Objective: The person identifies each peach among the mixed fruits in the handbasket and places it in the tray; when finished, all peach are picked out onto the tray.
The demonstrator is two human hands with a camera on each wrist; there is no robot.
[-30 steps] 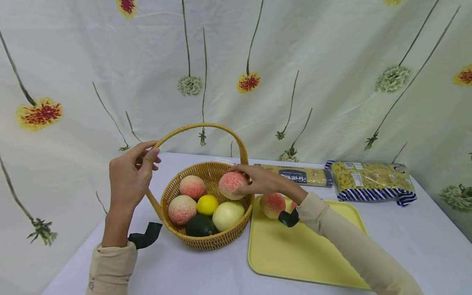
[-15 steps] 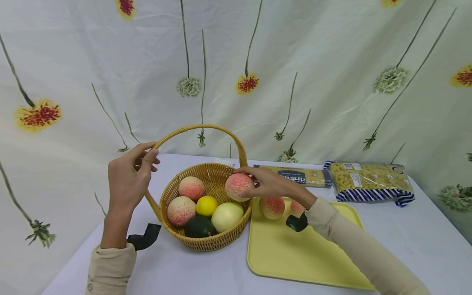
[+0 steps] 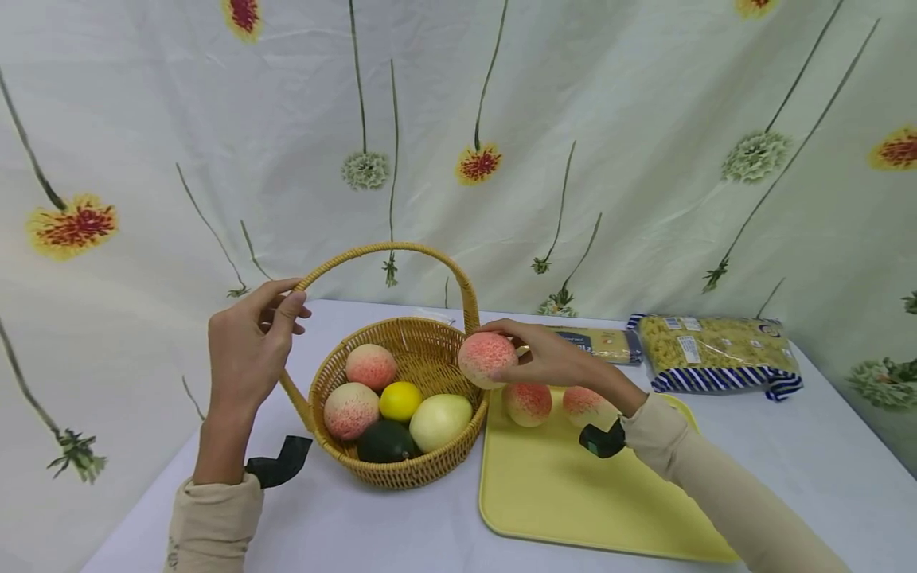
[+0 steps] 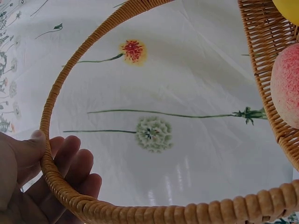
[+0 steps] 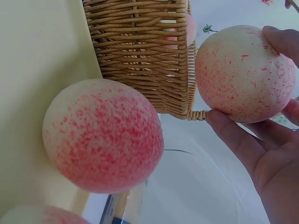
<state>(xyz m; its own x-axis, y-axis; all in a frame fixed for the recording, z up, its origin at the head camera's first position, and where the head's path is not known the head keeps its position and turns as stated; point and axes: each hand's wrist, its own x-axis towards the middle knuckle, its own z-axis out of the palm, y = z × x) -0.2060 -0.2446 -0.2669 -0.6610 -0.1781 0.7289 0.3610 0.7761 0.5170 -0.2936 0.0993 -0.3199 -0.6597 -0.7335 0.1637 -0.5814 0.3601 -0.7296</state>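
2 peaches (image 3: 528, 403) on tray (image 3: 559, 493), pasta pkts (image 3: 719, 350) behind; R fingers (image 5: 238, 143) grip another peach (image 5: 243, 74), L fingers (image 4: 80, 165) basket hndl (image 3: 397, 246).

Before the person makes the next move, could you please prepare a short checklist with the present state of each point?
1. Left hand holds the basket handle: ok, thumb and fingers are at it.
2. Right hand grips the raised peach: ok, between thumb and fingers.
3. Basket stands upright on the table: ok.
4. Raised peach does not touch the basket rim: cannot tell, they overlap in the head view.
5. Back part of the tray is free: not ok, two other peaches lie there.
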